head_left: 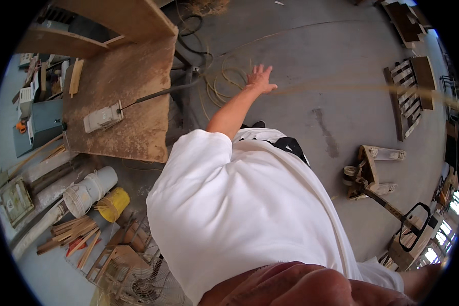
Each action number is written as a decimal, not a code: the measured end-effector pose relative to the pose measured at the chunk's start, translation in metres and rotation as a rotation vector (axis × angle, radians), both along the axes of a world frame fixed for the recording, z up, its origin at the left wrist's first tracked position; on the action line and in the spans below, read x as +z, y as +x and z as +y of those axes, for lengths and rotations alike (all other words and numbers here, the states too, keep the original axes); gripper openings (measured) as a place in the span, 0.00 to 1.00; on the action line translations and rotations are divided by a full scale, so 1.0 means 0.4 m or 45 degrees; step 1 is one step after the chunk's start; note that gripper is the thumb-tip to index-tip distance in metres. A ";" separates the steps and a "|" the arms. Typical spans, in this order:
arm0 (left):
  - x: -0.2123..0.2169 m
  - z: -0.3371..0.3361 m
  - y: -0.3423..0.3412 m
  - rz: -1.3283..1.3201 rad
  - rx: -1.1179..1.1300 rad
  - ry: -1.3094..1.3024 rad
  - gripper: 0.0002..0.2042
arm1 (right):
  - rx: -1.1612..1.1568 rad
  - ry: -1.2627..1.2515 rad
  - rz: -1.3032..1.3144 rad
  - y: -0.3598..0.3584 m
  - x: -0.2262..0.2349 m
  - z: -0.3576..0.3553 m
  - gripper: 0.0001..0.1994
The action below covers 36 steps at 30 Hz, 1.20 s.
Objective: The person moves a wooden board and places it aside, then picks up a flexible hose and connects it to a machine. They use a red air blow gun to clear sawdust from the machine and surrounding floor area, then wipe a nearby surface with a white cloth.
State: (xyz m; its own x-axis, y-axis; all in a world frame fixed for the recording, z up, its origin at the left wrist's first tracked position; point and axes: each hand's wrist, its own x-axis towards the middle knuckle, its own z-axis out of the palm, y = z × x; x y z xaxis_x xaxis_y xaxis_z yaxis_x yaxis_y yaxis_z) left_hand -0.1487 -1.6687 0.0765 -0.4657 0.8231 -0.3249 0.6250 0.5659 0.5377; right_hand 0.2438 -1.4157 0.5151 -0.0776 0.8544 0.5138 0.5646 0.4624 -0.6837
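Note:
My left hand (260, 79) is stretched out over the grey floor, fingers spread and thumb out to the side. It appears to hold nothing. Just left of it, a loose coil of thin yellowish hose (220, 91) lies on the floor. A blurred tan streak (362, 88) runs from near my left hand toward the right rim; I cannot tell what it is. At the lower right only part of my right arm (422, 279) shows beside the white sleeve, and that hand is out of the picture.
Left stands a worn wooden table (137, 109) bearing a pale box-like device (103, 118) with a dark cable. Below it are a white bucket (102, 181), a yellow bucket (115, 204), wood strips (74, 232) and a fan (145, 285). Right are a pallet jack (377, 196) and a slatted pallet (407, 97).

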 end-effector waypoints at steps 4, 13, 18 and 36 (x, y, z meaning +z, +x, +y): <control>-0.227 0.023 -0.002 -0.661 -0.276 -0.428 0.28 | -0.101 0.129 -0.179 0.109 0.054 0.124 0.15; -0.105 -0.102 0.028 -0.698 -0.170 0.000 0.24 | -0.326 0.453 -0.707 0.171 0.067 0.391 0.15; -0.116 -0.169 -0.077 -0.443 0.010 -0.158 0.24 | 0.436 0.311 -0.893 -0.276 -0.360 0.488 0.15; -0.062 -0.252 0.043 -0.447 1.213 -0.128 0.20 | 1.555 -0.295 -1.562 -1.548 -1.124 -0.114 0.13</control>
State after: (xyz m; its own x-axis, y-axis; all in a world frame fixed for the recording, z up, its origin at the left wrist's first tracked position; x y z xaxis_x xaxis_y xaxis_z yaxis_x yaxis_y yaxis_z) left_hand -0.1315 -1.7696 0.0517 -0.7778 0.1211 -0.6168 -0.2930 0.7983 0.5262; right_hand -0.3754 -1.4613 0.0655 -0.8940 0.0544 -0.4447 0.1924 0.9430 -0.2714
